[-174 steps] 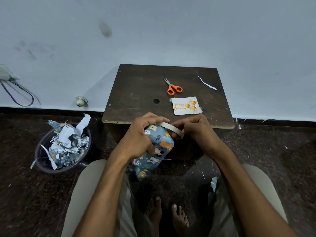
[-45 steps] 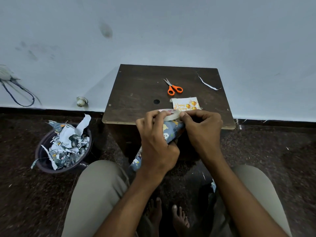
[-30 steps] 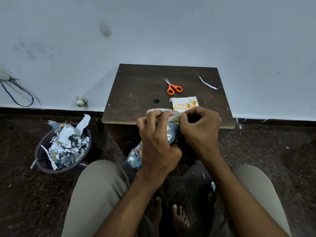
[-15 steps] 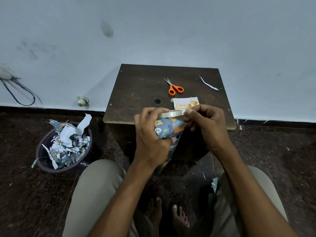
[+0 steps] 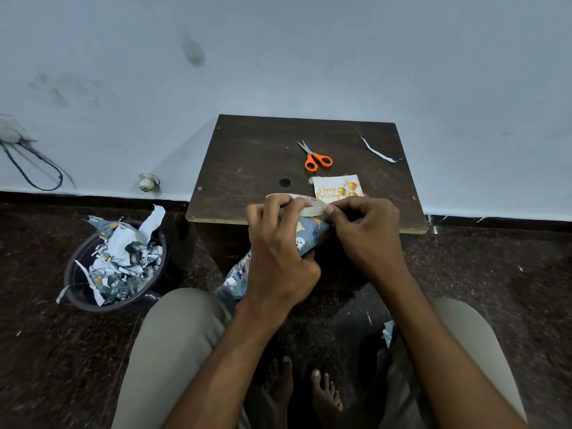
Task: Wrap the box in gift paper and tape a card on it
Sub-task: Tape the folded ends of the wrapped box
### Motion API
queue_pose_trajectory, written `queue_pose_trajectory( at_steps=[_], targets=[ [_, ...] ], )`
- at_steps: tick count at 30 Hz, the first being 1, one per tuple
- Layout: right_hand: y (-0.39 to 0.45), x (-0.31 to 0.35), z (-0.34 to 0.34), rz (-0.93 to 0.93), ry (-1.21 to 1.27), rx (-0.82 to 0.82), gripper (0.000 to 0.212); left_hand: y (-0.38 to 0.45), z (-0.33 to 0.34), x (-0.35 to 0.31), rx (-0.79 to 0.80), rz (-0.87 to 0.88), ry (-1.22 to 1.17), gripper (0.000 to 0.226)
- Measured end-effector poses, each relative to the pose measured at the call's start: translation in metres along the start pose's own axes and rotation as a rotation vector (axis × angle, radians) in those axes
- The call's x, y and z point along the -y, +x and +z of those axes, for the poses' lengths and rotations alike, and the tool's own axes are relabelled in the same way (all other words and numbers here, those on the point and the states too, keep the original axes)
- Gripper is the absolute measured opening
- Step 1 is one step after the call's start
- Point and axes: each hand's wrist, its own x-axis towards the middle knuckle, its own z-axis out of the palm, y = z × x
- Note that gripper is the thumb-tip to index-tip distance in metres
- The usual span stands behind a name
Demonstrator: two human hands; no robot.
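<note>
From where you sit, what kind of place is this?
Probably a plain room at home, not a workshop: a small dark wooden table stands against a bare pale wall, and a bin of paper scraps sits on the dark speckled floor.

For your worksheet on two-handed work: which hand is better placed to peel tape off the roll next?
Probably the right hand: its fingertips pinch at the tape roll edge, while the left hand grips both roll and wrapped box.

Under the fingers (image 5: 272, 212), the blue paper-wrapped box (image 5: 309, 238) shows small cartoon animals. Beyond them, the white rectangular card (image 5: 335, 188) carries gold balloons and lettering, near orange-handled metal scissors (image 5: 315, 157).
</note>
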Motion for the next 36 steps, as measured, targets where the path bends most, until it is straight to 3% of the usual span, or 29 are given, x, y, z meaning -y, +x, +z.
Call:
queue_pose_trajectory(
  at_steps=[16,25,36],
  targets=[
    [0.005,-0.003,-0.006,0.045,-0.012,-0.039,0.012,-0.002,0.001,-0.005,0.039,0.049,0.006,0.069],
    [0.006,-0.006,-0.013,0.141,0.235,0.11,0.014,0.002,-0.003,-0.001,0.031,0.002,-0.03,0.078],
    [0.007,-0.004,-0.012,0.125,0.074,0.142,0.01,0.004,-0.006,-0.001,0.082,0.065,0.019,0.067]
  ],
)
